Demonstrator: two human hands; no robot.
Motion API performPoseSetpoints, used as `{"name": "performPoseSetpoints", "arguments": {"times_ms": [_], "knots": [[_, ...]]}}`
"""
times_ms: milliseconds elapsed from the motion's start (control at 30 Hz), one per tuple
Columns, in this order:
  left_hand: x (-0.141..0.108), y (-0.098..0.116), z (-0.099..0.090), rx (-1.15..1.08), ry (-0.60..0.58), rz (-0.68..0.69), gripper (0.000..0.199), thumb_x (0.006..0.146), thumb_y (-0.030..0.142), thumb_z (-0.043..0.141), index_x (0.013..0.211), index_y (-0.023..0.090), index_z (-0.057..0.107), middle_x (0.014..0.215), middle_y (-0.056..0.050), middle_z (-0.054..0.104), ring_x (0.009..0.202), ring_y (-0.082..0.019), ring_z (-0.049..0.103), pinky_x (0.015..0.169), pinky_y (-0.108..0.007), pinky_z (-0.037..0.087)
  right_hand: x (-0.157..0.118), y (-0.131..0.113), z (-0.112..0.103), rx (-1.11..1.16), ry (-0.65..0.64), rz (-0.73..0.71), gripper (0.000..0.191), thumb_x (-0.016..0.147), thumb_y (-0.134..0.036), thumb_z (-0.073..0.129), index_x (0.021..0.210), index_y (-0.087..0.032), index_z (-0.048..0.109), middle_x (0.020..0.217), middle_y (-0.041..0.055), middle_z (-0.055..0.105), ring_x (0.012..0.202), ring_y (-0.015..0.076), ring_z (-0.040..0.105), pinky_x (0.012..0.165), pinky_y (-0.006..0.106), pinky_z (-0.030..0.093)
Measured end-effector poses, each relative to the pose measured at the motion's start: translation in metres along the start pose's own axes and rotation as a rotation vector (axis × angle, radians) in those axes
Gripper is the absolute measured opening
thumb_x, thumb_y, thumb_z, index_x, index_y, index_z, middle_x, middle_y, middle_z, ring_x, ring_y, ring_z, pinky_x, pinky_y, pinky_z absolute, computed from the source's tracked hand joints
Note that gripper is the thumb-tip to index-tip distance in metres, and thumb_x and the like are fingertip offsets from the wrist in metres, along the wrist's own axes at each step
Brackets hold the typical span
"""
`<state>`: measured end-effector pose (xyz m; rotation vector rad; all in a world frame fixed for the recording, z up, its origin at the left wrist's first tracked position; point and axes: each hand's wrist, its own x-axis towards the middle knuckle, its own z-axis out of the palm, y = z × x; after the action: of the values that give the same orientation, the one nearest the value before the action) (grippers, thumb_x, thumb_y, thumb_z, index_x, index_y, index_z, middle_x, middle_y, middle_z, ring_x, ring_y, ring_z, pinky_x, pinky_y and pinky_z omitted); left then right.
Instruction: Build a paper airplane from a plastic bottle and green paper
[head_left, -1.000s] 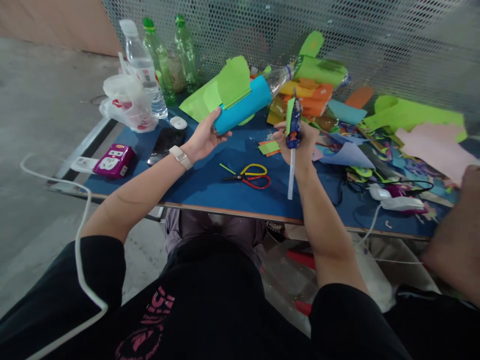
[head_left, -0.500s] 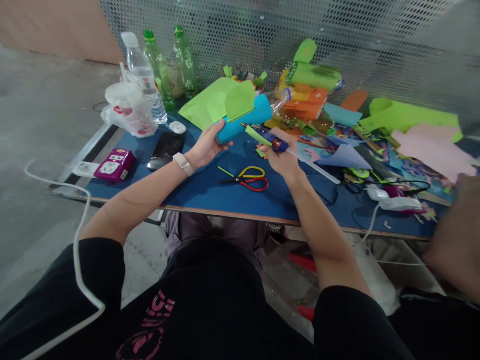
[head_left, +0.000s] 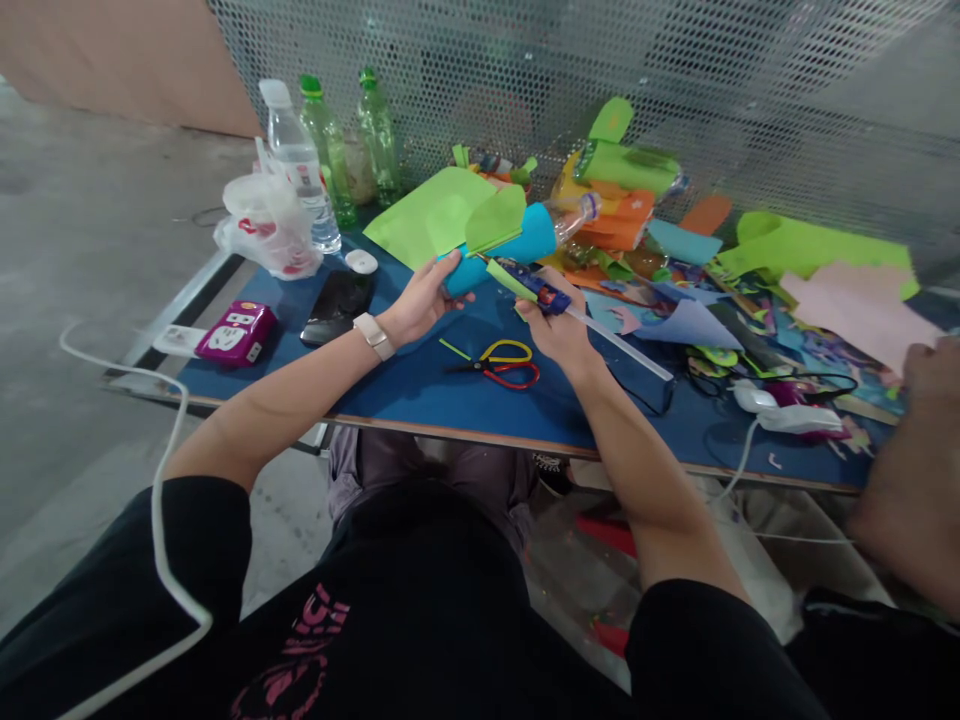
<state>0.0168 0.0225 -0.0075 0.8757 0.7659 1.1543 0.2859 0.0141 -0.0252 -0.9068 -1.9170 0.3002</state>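
Note:
My left hand (head_left: 427,298) grips the base end of a plastic bottle wrapped in blue paper (head_left: 534,232), its clear neck pointing to the upper right. A rounded green paper piece (head_left: 496,218) stands on the bottle's upper side. My right hand (head_left: 559,325) is closed around a dark blue glue gun (head_left: 532,285) with a long clear glue stick (head_left: 626,345) out of its back. Its nozzle is close to the blue paper; whether they touch I cannot tell. Between my right fingers is also a small green paper strip (head_left: 511,278).
Scissors with yellow and red handles (head_left: 510,364) lie below my hands. Bottles (head_left: 300,165), a phone (head_left: 337,305) and a purple socket block (head_left: 236,333) are at left. Paper scraps (head_left: 795,330) cover the right, where another person's hand (head_left: 930,375) rests near pink paper.
The view has shifted slightly, so the table's things sit a little lower. The glue gun's nozzle is now nearer the green piece's lower edge. Both hands keep their holds.

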Motion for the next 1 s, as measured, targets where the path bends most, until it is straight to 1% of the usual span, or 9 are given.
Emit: {"name": "performPoseSetpoints", "arguments": {"times_ms": [100,200,367,533,667,833,1000], "knots": [[0.0,-0.003,-0.001,0.017,-0.013,0.021,0.046,0.115,0.066,0.096,0.129,0.025,0.079,0.118,-0.009,0.09,0.101,-0.025,0.089,0.08,-0.029,0.061,0.001,-0.005,-0.001,-0.012,0.044,0.019,0.085,0.101,-0.118,0.063,0.095,-0.033,0.059,0.083,0.0038,0.061,0.082,0.0319,0.066,0.081,0.05,0.061],[0.0,-0.006,0.0,0.013,-0.032,0.036,0.046,0.115,0.066,0.096,0.128,0.025,0.078,0.12,-0.009,0.09,0.104,-0.026,0.089,0.082,-0.031,0.062,0.002,-0.009,-0.001,-0.043,0.054,0.029,0.088,0.098,-0.121,0.06,0.093,-0.033,0.059,0.082,0.0049,0.062,0.082,0.033,0.069,0.08,0.051,0.063],[-0.003,-0.005,0.003,-0.018,-0.024,0.023,0.051,0.114,0.071,0.095,0.134,0.027,0.079,0.12,-0.011,0.091,0.114,-0.032,0.091,0.087,-0.036,0.066,0.004,-0.015,-0.003,-0.087,0.061,0.062,0.09,0.096,-0.124,0.059,0.089,-0.034,0.054,0.075,0.0049,0.06,0.083,0.0355,0.074,0.079,0.05,0.065],[-0.004,-0.004,0.004,-0.018,-0.011,0.021,0.046,0.116,0.066,0.095,0.135,0.028,0.079,0.123,-0.011,0.091,0.116,-0.031,0.091,0.088,-0.035,0.067,0.005,-0.019,-0.003,-0.089,0.074,0.075,0.091,0.093,-0.125,0.06,0.09,-0.034,0.056,0.072,0.0038,0.061,0.077,0.0345,0.072,0.074,0.048,0.063],[-0.003,-0.005,0.002,-0.015,-0.012,0.022,0.044,0.117,0.064,0.095,0.134,0.027,0.079,0.125,-0.012,0.09,0.118,-0.033,0.091,0.087,-0.034,0.067,0.004,-0.015,-0.004,-0.114,0.076,0.062,0.09,0.095,-0.124,0.058,0.09,-0.034,0.056,0.071,0.0041,0.061,0.077,0.0341,0.073,0.074,0.048,0.063],[-0.003,-0.006,0.001,-0.018,-0.03,0.019,0.047,0.118,0.065,0.093,0.142,0.028,0.077,0.127,-0.011,0.09,0.122,-0.034,0.091,0.088,-0.035,0.069,0.001,-0.002,-0.003,-0.106,0.1,0.032,0.086,0.099,-0.119,0.064,0.094,-0.033,0.063,0.074,0.0024,0.062,0.075,0.0308,0.07,0.072,0.046,0.062],[-0.004,-0.004,0.002,-0.014,-0.013,0.018,0.042,0.119,0.061,0.093,0.138,0.028,0.077,0.127,-0.011,0.089,0.121,-0.033,0.091,0.089,-0.035,0.069,-0.001,0.004,-0.002,-0.104,0.112,0.013,0.085,0.1,-0.117,0.065,0.091,-0.033,0.063,0.076,0.0026,0.063,0.069,0.0284,0.065,0.071,0.047,0.062]]}}
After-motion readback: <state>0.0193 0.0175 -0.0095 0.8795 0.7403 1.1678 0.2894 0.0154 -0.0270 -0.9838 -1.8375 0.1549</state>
